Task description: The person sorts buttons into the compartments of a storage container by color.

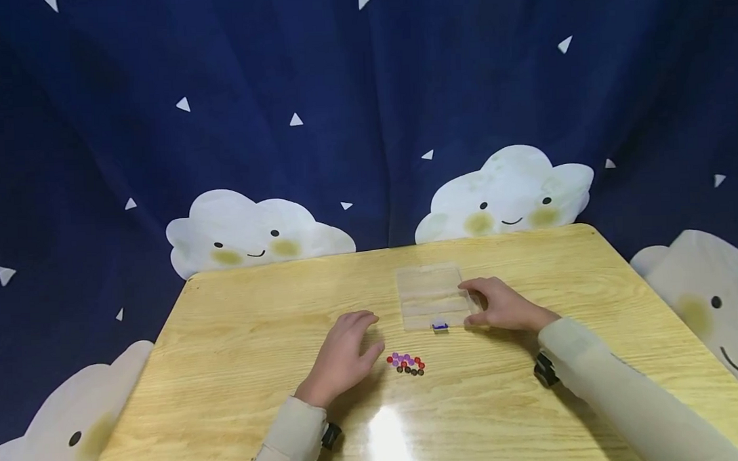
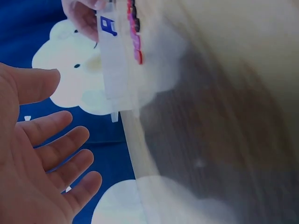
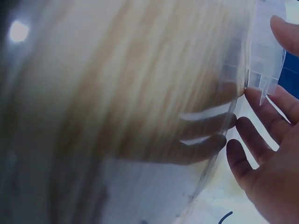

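A low transparent plastic box [image 1: 429, 303] lies on the wooden table, with a small blue-marked clasp [image 1: 440, 326] at its front. My right hand [image 1: 502, 306] is at the box's right end, fingers lightly bent by its side and thumb near its front corner. In the right wrist view, the fingertips [image 3: 238, 123] reach down to the tabletop beside the box. My left hand [image 1: 343, 359] hovers over the table with loosely spread fingers and holds nothing. Just right of its thumb lies a cluster of small round purple, red and black beads [image 1: 406, 359].
The pale wooden table [image 1: 258, 370] ends at a dark blue curtain [image 1: 339, 69] printed with white clouds and triangles. A bright reflection shines on the tabletop near its front. Dark wrist cameras [image 1: 545, 370] sit under both sleeves.
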Available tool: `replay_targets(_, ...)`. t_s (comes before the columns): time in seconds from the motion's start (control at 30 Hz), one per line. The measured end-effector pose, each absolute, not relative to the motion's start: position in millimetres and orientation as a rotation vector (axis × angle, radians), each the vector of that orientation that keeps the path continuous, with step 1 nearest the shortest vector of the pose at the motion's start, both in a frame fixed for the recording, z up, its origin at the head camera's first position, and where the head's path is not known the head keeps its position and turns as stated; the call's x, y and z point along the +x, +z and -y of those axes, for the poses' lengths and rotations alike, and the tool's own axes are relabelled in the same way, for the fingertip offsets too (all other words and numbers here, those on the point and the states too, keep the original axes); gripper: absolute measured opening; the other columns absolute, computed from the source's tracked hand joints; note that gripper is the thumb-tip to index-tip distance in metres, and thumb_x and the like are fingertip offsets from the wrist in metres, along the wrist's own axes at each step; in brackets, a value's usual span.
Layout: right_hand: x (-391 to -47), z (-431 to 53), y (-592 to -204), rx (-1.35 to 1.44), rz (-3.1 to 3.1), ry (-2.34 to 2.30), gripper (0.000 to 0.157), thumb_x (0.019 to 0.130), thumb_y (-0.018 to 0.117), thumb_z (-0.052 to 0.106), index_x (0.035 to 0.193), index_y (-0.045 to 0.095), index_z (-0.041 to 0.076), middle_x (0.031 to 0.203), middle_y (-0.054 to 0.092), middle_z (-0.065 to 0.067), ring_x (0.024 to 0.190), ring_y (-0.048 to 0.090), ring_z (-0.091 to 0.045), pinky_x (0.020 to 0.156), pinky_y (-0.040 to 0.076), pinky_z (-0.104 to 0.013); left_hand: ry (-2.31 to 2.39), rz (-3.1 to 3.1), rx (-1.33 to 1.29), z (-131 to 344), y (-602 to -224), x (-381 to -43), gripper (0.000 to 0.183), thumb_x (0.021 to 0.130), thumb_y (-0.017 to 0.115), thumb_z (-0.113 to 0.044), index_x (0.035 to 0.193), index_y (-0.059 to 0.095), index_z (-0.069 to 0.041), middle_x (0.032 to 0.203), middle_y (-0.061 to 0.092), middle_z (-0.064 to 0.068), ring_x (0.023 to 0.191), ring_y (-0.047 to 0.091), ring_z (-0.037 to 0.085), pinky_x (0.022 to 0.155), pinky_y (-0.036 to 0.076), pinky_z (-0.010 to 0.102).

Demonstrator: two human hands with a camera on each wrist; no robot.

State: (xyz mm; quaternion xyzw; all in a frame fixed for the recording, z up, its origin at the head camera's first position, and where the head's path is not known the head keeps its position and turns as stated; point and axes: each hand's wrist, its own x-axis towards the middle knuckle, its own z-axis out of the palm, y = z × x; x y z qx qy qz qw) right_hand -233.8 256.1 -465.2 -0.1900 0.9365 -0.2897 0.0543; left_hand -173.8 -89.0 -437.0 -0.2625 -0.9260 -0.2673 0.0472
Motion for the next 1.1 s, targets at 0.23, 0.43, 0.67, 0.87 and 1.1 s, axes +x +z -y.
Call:
replay_targets(0.23, -234, -255, -466, -0.5, -2.826, -0.911, 0.072, 0.077, 0.084, 0.028, 0.136, 0.054, 0.001, 0.131, 0.06, -0.019, 0.112, 0.055, -0.029, 0.099, 0.046, -0.049, -0.843, 2.84, -0.74, 104, -445, -168, 0.041, 0.093, 0.067, -0.024, 0.129, 0.062, -0.005, 0.137, 0.06, 0.011, 0.133, 0.051, 0.032, 0.111, 0.041, 0.048)
replay_targets(0.43, -237, -258, -466, -0.451, -2.799, -0.928, 0.069, 0.077, 0.085, 0.027, 0.134, 0.055, 0.004, 0.125, 0.061, -0.015, 0.102, 0.054, -0.024, 0.09, 0.047, -0.04, -0.928, 2.844, -0.713, 99, -442, -169, 0.04, 0.094, 0.067, -0.025, 0.128, 0.063, -0.005, 0.138, 0.06, 0.011, 0.133, 0.05, 0.033, 0.112, 0.041, 0.049)
replay_targets(0.67, -237, -262, -463, -0.433, -2.784, -0.966, 0.069, 0.077, 0.085, 0.027, 0.135, 0.055, 0.004, 0.122, 0.061, -0.015, 0.096, 0.051, -0.024, 0.085, 0.044, -0.037, -1.06, 2.826, -0.75, 76, -435, -172, 0.04, 0.094, 0.065, -0.023, 0.128, 0.063, -0.002, 0.138, 0.06, 0.013, 0.133, 0.05, 0.035, 0.112, 0.04, 0.051)
replay_targets(0.87, -234, -261, -465, -0.422, -2.778, -0.988, 0.069, 0.078, 0.085, 0.026, 0.137, 0.056, 0.004, 0.122, 0.062, -0.015, 0.093, 0.049, -0.022, 0.082, 0.043, -0.033, -1.084, 2.826, -0.761, 67, -436, -173, 0.04, 0.094, 0.064, -0.023, 0.128, 0.063, -0.003, 0.138, 0.06, 0.012, 0.133, 0.05, 0.035, 0.113, 0.039, 0.051)
replay_targets(1.1, -234, -258, -466, -0.376, -2.763, -0.988, 0.071, 0.077, 0.085, 0.028, 0.138, 0.055, 0.007, 0.12, 0.06, -0.014, 0.093, 0.049, -0.022, 0.081, 0.043, -0.033, -1.112, 2.853, -0.732, 68, -443, -173, 0.041, 0.094, 0.064, -0.025, 0.128, 0.063, -0.003, 0.138, 0.06, 0.013, 0.134, 0.049, 0.035, 0.114, 0.038, 0.051)
